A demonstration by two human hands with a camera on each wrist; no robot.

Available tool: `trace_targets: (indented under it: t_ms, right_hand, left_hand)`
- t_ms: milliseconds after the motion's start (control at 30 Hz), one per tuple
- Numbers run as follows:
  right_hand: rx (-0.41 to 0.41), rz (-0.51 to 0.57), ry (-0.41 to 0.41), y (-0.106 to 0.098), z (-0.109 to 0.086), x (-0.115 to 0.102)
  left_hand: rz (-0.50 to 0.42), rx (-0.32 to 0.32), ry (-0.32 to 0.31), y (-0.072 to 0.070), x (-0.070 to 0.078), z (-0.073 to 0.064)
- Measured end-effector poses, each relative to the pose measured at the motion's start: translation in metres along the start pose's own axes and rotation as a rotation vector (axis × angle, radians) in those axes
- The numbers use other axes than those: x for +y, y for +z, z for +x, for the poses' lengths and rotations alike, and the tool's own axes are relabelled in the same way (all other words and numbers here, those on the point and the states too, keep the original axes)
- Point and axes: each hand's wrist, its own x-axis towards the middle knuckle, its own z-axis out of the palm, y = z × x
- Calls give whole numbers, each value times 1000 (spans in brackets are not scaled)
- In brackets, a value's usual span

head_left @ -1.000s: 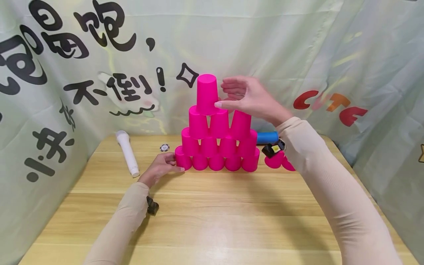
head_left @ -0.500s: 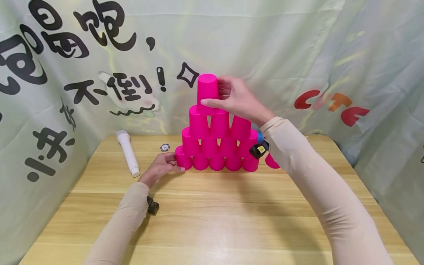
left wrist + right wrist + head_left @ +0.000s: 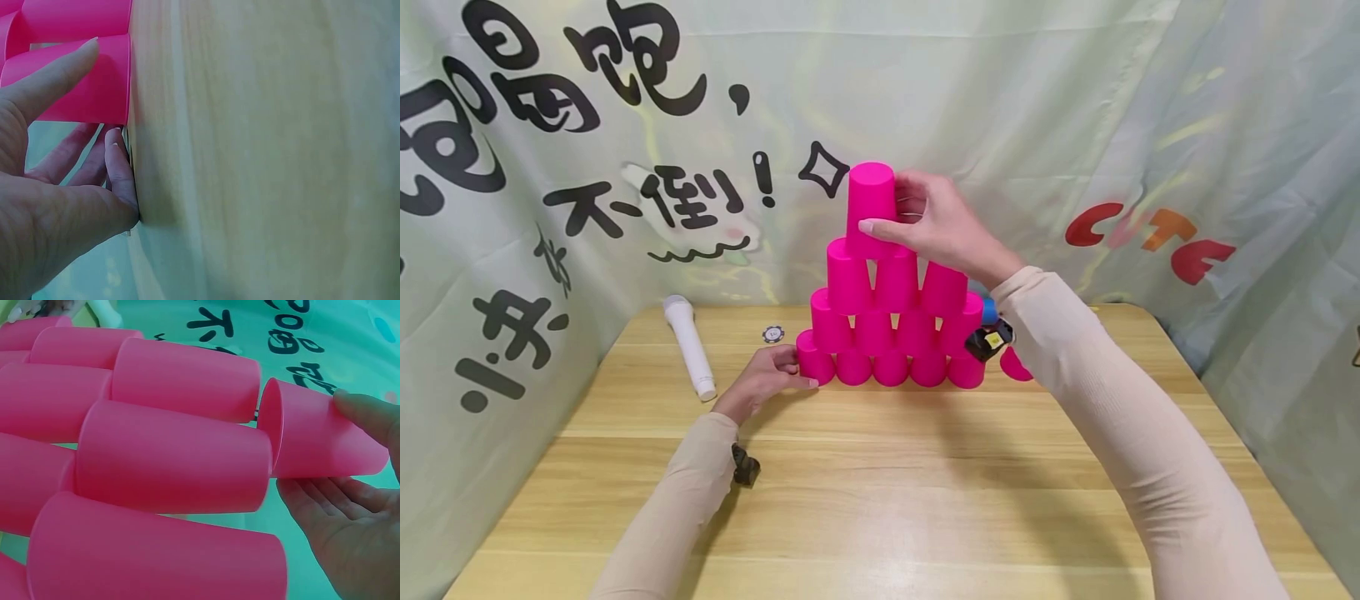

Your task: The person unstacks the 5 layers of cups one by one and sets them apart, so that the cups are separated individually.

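Upside-down pink cups form a pyramid on the table. My right hand (image 3: pixel 951 221) grips the top cup (image 3: pixel 871 200), thumb on its front and fingers round its far side. In the right wrist view this cup (image 3: pixel 325 434) tilts a little, its rim close against the base of a cup in the row below (image 3: pixel 181 462). Low at the left, my left hand (image 3: pixel 763 379) holds the end cup of the bottom row (image 3: pixel 816 358). The left wrist view has the thumb along that cup's front (image 3: pixel 106 94), with the other fingers at its side and partly hidden behind it.
Left on the wooden table (image 3: pixel 880 483) lies a white microphone (image 3: pixel 690 346), with a poker chip (image 3: pixel 772 334) nearer the pyramid. Behind the right forearm, a blue object (image 3: pixel 988 312) and another pink piece (image 3: pixel 1015 365) show partly. A printed curtain (image 3: pixel 970 100) hangs behind.
My right hand has moved left onto the top cup and taken hold of it. The cup has since risen slightly and shifted a touch to the right. The left hand stays put.
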Motion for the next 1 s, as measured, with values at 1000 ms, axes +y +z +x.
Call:
trace_targets:
  t_ms: [1000]
  right_hand:
    - [331, 92, -89, -83, -106, 13]
  left_hand:
    - [-2, -15, -20, -1, 0, -1]
